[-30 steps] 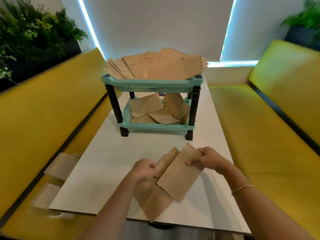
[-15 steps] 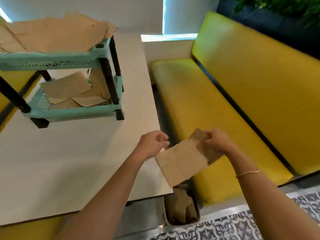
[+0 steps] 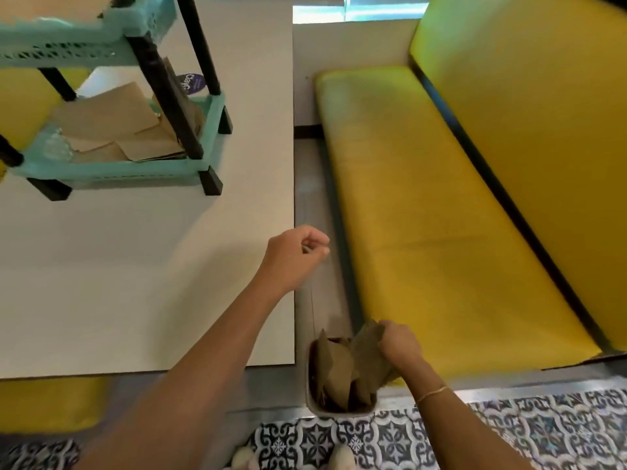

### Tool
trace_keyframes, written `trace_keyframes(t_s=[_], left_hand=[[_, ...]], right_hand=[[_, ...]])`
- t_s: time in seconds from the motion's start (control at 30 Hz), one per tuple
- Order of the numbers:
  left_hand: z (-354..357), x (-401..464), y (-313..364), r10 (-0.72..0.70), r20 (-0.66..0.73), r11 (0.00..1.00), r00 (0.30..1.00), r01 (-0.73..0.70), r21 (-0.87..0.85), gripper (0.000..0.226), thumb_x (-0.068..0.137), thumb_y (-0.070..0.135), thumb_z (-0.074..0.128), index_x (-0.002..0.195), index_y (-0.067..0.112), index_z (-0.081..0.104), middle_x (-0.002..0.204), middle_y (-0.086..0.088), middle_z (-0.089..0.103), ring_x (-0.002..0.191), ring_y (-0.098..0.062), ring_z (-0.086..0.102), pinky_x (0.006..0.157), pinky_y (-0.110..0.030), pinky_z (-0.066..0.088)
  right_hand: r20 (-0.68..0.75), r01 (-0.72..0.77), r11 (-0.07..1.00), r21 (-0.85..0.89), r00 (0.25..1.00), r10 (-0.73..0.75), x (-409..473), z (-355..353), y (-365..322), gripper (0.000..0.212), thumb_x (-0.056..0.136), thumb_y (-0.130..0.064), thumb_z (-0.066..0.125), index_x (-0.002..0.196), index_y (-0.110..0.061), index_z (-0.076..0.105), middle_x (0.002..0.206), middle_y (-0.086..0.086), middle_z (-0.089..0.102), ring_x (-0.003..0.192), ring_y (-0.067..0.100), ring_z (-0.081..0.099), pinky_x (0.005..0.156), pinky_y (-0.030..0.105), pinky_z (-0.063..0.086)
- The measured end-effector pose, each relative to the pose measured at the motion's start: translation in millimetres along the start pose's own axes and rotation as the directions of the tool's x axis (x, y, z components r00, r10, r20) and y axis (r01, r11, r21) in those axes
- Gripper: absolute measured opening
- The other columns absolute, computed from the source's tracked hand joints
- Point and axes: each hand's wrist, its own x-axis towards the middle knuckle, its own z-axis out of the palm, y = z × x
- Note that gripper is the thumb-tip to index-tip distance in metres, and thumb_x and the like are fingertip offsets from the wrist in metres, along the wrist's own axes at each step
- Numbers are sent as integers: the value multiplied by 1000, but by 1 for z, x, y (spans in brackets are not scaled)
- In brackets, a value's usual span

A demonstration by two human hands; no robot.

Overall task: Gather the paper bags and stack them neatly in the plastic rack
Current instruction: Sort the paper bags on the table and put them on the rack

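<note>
A teal two-tier plastic rack (image 3: 112, 171) with black legs stands on the white table at the upper left. Brown paper bags (image 3: 112, 127) lie loosely on its lower shelf. My right hand (image 3: 397, 344) grips a brown paper bag (image 3: 368, 361) at the mouth of a small bin (image 3: 308, 398) on the floor between table and bench; several more brown bags (image 3: 330, 371) stick out of the bin. My left hand (image 3: 295, 256) hovers over the table's right edge with its fingers curled, holding nothing that I can see.
The white table (image 3: 135, 283) fills the left. A yellow bench seat (image 3: 441, 215) with a yellow backrest runs along the right. Patterned floor tiles (image 3: 475, 432) lie below, and a narrow gap separates table and bench.
My view swung right and down. My right hand carried the bag off the table down to the floor bin. My left hand let go of the bag and stayed by the table edge.
</note>
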Motion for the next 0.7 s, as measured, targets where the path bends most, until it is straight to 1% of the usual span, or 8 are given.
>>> trace_keyframes(t_s=[0.07, 0.13, 0.23, 0.37, 0.47, 0.57, 0.63, 0.7], left_hand=[[1, 0, -3, -17, -25, 1000, 1000, 17, 2, 18, 92, 21, 57, 110, 19, 62, 99, 8, 59, 88, -5, 54, 65, -1, 36], [1, 0, -7, -32, -53, 999, 998, 33, 7, 19, 92, 22, 57, 110, 20, 61, 98, 10, 57, 83, -2, 52, 64, -2, 37], [0, -2, -12, -51, -90, 999, 995, 51, -1, 17, 92, 23, 58, 108, 21, 61, 94, 11, 57, 76, 1, 52, 63, -3, 38], [-1, -5, -13, -59, -104, 998, 993, 59, -10, 17, 92, 23, 58, 108, 20, 62, 92, 12, 57, 75, 2, 52, 64, -3, 38], [-6, -7, -7, -40, -100, 999, 994, 38, -18, 18, 91, 22, 59, 108, 19, 63, 94, 10, 59, 73, 2, 51, 62, -2, 38], [-18, -7, -3, -38, -114, 999, 993, 33, -43, 18, 90, 20, 60, 107, 18, 64, 92, 8, 59, 70, 2, 50, 58, -1, 38], [-30, -7, -1, -36, -126, 998, 991, 30, -53, 18, 90, 20, 60, 107, 16, 64, 91, 7, 59, 68, 1, 49, 57, 0, 39], [-44, -6, 1, -40, -127, 998, 991, 33, -59, 19, 90, 21, 60, 108, 17, 64, 93, 7, 59, 70, 0, 49, 57, -2, 39]], right_hand=[[80, 30, 1000, -9, 996, -29, 7, 15, -3, 40, 95, -6, 39, 134, -12, 44, 125, 14, 57, 113, 29, 56, 86, 35, 47], [133, 49, 999, 3, 990, -49, 12, 25, -7, 40, 93, -8, 44, 133, -10, 44, 125, 13, 57, 113, 28, 56, 86, 33, 47], [130, 56, 998, 26, 990, -59, 15, 25, -14, 40, 94, -13, 46, 133, -8, 43, 129, 13, 55, 117, 27, 53, 91, 32, 45], [115, 158, 987, 23, 980, -160, 19, 0, -27, 38, 92, -15, 50, 130, -8, 52, 129, 9, 57, 117, 23, 54, 94, 28, 45], [54, 215, 976, 39, 975, -217, 19, -32, -42, 37, 92, -18, 51, 129, -10, 54, 130, 7, 57, 119, 22, 53, 96, 28, 43], [-42, 245, 967, 72, 969, -242, 14, -70, -64, 36, 93, -19, 51, 128, -12, 54, 131, 6, 57, 120, 22, 53, 94, 24, 42], [-115, 277, 956, 92, 957, -266, 8, -96, -83, 36, 92, -19, 53, 127, -12, 55, 130, 7, 58, 118, 23, 54, 94, 25, 42], [-186, 312, 944, 109, 939, -289, -2, -119, -103, 35, 92, -20, 55, 125, -12, 56, 127, 7, 59, 116, 23, 56, 95, 28, 43]])
